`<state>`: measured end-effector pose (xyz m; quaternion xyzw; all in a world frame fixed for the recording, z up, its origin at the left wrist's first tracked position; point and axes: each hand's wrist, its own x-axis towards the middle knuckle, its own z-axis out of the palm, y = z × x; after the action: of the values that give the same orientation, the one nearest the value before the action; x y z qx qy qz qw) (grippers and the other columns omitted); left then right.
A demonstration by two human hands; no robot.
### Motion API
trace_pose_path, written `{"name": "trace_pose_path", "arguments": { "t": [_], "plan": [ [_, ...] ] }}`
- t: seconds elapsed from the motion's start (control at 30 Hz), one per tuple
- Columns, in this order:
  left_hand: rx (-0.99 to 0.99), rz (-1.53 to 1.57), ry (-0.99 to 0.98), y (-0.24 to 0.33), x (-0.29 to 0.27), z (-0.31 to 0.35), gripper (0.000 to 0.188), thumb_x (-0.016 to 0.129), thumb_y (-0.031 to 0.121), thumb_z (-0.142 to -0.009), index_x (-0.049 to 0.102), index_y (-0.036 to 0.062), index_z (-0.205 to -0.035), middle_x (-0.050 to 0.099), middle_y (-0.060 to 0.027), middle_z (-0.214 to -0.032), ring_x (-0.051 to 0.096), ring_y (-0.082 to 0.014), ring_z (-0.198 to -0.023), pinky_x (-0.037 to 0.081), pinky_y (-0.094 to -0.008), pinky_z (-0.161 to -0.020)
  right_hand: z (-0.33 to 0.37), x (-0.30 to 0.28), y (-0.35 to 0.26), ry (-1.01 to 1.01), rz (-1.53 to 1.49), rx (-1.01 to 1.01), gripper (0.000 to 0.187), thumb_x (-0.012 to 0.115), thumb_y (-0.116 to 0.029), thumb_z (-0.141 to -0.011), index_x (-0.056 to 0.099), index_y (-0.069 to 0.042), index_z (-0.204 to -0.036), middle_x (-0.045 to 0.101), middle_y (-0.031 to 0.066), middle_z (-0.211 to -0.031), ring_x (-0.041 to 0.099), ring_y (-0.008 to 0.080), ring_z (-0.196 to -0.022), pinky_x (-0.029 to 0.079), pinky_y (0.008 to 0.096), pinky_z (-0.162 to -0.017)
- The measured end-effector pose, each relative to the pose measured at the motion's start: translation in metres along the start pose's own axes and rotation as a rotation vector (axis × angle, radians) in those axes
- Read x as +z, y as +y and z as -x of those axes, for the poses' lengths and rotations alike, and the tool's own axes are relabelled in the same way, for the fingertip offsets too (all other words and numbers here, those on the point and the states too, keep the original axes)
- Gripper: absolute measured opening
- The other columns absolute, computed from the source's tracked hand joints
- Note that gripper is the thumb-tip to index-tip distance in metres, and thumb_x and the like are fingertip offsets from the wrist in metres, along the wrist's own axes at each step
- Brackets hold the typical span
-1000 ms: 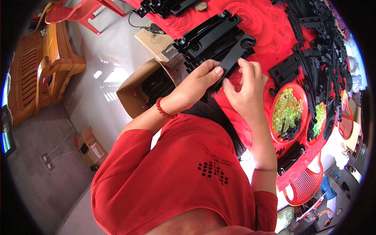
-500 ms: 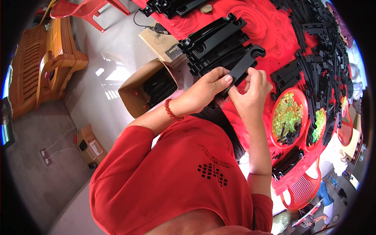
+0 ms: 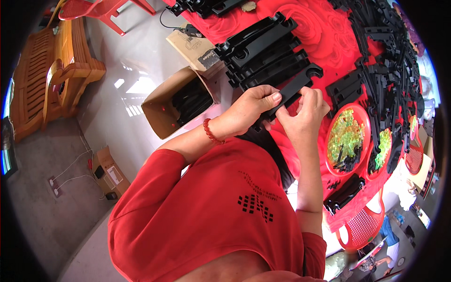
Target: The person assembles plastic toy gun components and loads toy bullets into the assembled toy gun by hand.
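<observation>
Between my two hands is a long black plastic part (image 3: 295, 86) with an open, hook-shaped far end. My left hand (image 3: 253, 105) grips its near end, thumb on top; a red bead bracelet circles that wrist. My right hand (image 3: 304, 109) pinches its right edge with thumb and fingers, hiding what lies underneath. Just beyond my hands, a stack of similar black parts (image 3: 263, 49) lies on the red rose-patterned cloth (image 3: 307, 23). To the right stands a red bowl (image 3: 366, 136) with small yellow-green clear pieces and some small black ones.
A second bowl of green pieces (image 3: 383, 143) sits farther right, beside a heap of black parts (image 3: 383, 61). On the left, an open cardboard box (image 3: 157, 110) holds black parts. Beyond it are a wooden bench (image 3: 73, 70) and a red plastic stool (image 3: 105, 11). Another person (image 3: 392, 249) is at the lower right.
The black part has shifted slightly right, its hooked end now farther from the stack. Both hands keep their hold on it, with the right fingers slightly moved.
</observation>
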<state>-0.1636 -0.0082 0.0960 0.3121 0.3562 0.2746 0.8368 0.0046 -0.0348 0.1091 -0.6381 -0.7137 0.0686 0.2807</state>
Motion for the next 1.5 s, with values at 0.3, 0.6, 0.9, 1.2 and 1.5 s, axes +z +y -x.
{"name": "trace_pose_path", "arguments": {
  "t": [0.3,0.6,0.9,1.2,1.5],
  "plan": [
    [0.169,-0.366,-0.116,0.004,-0.006,0.000,0.057,0.061,0.033,-0.098,0.035,-0.0022,-0.135,0.053,-0.0102,-0.119,0.059,-0.0132,-0.096,0.055,-0.0267,-0.073,-0.008,-0.008,0.000,0.022,0.067,-0.019,0.051,0.080,-0.014,-0.062,0.053,-0.005,-0.104,0.051,0.0086,-0.095,0.052,0.0268,-0.090,0.037,0.0424,-0.083],
    [0.085,-0.131,-0.058,0.035,-0.016,0.022,0.050,0.066,0.016,-0.094,0.044,-0.0018,-0.136,0.060,-0.0060,-0.097,0.062,-0.0126,-0.082,0.051,-0.0271,-0.073,-0.023,-0.028,-0.001,-0.131,-0.506,0.130,0.033,0.067,-0.005,-0.088,0.060,-0.004,-0.121,0.058,0.0078,-0.092,0.057,0.0252,-0.076,0.047,0.0339,-0.073],
    [-0.003,-0.089,-0.120,0.048,-0.034,0.034,0.053,0.069,0.026,-0.093,0.050,-0.0046,-0.132,0.064,-0.0096,-0.099,0.066,-0.0164,-0.085,0.054,-0.0280,-0.072,-0.029,-0.018,-0.001,-0.119,-0.478,-0.037,0.015,0.066,0.001,-0.088,0.064,-0.003,-0.102,0.063,0.0092,-0.090,0.059,0.0266,-0.079,0.050,0.0374,-0.068],
    [0.558,-0.760,0.476,0.046,-0.050,0.035,0.039,0.055,0.028,-0.103,0.057,-0.0002,-0.129,0.067,-0.0052,-0.104,0.061,-0.0093,-0.084,0.050,-0.0233,-0.074,-0.065,0.013,0.023,-0.067,-0.492,-0.115,0.008,0.061,0.000,-0.091,0.062,-0.002,-0.099,0.063,0.0097,-0.088,0.061,0.0235,-0.076,0.052,0.0327,-0.062],
    [0.597,-0.451,0.634,0.059,-0.062,0.046,0.026,0.058,0.018,-0.100,0.061,0.0023,-0.121,0.068,-0.0044,-0.098,0.057,-0.0045,-0.070,0.044,-0.0184,-0.062,-0.091,0.037,0.036,-0.094,-0.582,-0.116,0.006,0.056,-0.001,-0.094,0.061,-0.001,-0.098,0.063,0.0092,-0.088,0.062,0.0194,-0.076,0.054,0.0305,-0.062]
  ]
}}
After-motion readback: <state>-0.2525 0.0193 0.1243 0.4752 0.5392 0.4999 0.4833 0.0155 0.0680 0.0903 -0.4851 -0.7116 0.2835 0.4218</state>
